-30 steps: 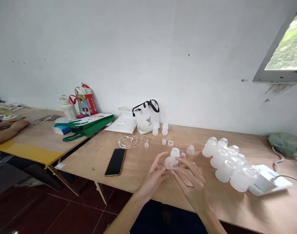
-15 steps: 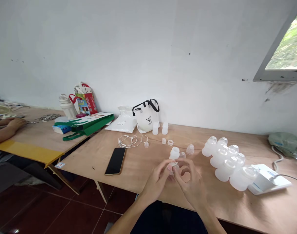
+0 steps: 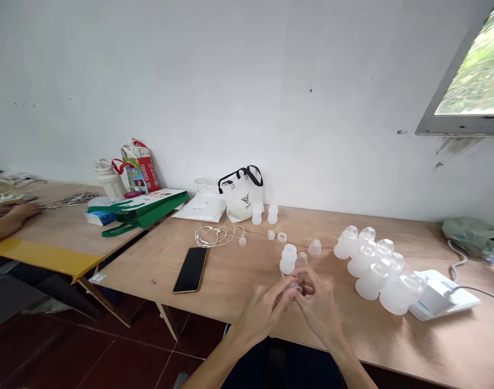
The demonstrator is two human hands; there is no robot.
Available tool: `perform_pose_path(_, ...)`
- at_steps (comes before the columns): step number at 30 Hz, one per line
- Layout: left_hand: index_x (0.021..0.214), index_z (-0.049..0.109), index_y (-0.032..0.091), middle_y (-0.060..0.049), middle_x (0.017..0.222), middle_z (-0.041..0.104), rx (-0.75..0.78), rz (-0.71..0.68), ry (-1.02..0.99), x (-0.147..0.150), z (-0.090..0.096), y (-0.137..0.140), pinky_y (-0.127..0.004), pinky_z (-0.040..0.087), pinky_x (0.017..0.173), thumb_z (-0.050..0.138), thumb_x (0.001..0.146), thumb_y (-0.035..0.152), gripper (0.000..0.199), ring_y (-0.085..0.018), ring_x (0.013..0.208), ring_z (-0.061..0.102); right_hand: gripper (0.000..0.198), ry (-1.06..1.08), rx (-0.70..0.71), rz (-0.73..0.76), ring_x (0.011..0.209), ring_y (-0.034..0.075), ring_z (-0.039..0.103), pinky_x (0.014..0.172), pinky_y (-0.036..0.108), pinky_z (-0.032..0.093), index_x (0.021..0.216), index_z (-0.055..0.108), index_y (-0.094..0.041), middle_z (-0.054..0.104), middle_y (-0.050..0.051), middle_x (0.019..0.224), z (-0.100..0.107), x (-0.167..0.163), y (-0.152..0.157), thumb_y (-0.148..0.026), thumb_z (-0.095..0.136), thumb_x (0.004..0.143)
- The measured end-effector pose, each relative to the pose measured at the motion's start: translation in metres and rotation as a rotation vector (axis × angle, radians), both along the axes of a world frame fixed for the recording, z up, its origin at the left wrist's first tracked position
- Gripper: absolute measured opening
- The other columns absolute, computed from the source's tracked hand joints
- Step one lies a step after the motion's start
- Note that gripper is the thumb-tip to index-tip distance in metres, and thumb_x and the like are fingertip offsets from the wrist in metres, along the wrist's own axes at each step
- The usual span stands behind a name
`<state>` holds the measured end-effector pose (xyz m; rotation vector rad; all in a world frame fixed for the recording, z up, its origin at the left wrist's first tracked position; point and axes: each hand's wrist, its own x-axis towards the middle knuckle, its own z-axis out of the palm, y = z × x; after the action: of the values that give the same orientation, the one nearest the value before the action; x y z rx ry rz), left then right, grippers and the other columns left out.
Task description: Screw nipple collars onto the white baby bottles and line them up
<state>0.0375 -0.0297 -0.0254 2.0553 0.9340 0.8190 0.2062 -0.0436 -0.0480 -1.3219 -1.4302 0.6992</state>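
My left hand [image 3: 266, 308] and my right hand [image 3: 318, 305] meet over the near part of the table, fingers closed round a small translucent baby bottle part [image 3: 294, 287]. The fingers cover most of it, so its exact shape is hidden. Just behind them an uncapped frosted baby bottle [image 3: 288, 259] stands upright, with a clear dome-shaped cap [image 3: 301, 260] beside it. A second dome cap [image 3: 315, 248] lies farther right. Beyond are a ring collar [image 3: 282, 236] and a small clear piece [image 3: 271, 235]. Two more frosted bottles [image 3: 272, 214] stand by the wall.
Several capped baby bottles [image 3: 368, 258] stand in rows at right, near a white box-shaped device [image 3: 441, 297] with a cable. A phone [image 3: 190, 269], white earphones [image 3: 216, 236] and a white bag [image 3: 243, 200] lie leftward. Another person's hands [image 3: 22, 210] rest on the left table.
My hands have tipped the small bottle part and shifted slightly down and right, away from the standing bottle, which shows more now. The whole view has drifted slightly.
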Motion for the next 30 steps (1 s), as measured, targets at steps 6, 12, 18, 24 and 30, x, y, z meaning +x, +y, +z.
perform_pose_path(6,0.133,0.068,0.025,-0.004,0.093,0.078,-0.134,0.024,-0.147,0.004,-0.003,0.006,-0.027,0.053,0.069,0.043,0.105,0.055,0.048,-0.019,0.071,0.070,0.039,0.068,-0.027,0.020,0.057,0.015,0.060,0.050,0.026,0.047,0.100,0.063,-0.025,0.069,0.001,0.078,0.007,-0.008,0.001,-0.063,0.062,0.090)
perform_pose_path(12,0.121,0.070,0.012,-0.008,0.074,0.075,-0.574,0.001,-0.553,-0.004,-0.013,0.037,-0.028,0.057,0.056,0.058,0.090,0.072,0.069,-0.018,0.055,0.068,0.040,-0.025,-0.018,0.084,0.061,0.014,0.062,0.054,0.026,0.049,0.117,0.066,-0.028,0.075,0.004,0.095,0.015,-0.004,-0.002,-0.060,0.059,0.095)
perform_pose_path(18,0.127,0.064,0.013,-0.014,0.090,0.079,-0.603,0.056,-0.690,-0.024,-0.008,0.052,-0.031,0.061,0.061,0.064,0.090,0.066,0.065,-0.022,0.069,0.074,0.038,-0.127,0.053,-0.077,0.066,0.017,0.066,0.056,0.028,0.050,0.115,0.067,-0.027,0.075,0.006,0.098,0.011,0.018,0.009,-0.058,0.055,0.097)
perform_pose_path(24,0.143,0.051,0.022,-0.012,0.110,0.076,-0.543,0.111,-0.668,-0.031,0.005,0.051,-0.030,0.063,0.066,0.070,0.091,0.055,0.064,-0.020,0.081,0.072,0.041,-0.202,0.072,-0.157,0.094,0.024,0.070,0.069,0.034,0.057,0.129,0.060,-0.030,0.069,0.008,0.128,-0.006,0.036,0.028,-0.055,0.052,0.098)
perform_pose_path(30,0.133,0.045,0.024,-0.009,0.111,0.073,-0.480,0.145,-0.718,-0.023,-0.012,0.057,-0.031,0.060,0.069,0.087,0.077,0.045,0.072,-0.021,0.090,0.069,0.066,-0.290,0.094,-0.012,0.142,0.029,0.049,0.112,0.051,0.047,0.159,0.028,-0.037,0.046,0.007,0.159,-0.033,0.031,0.041,-0.050,0.051,0.098)
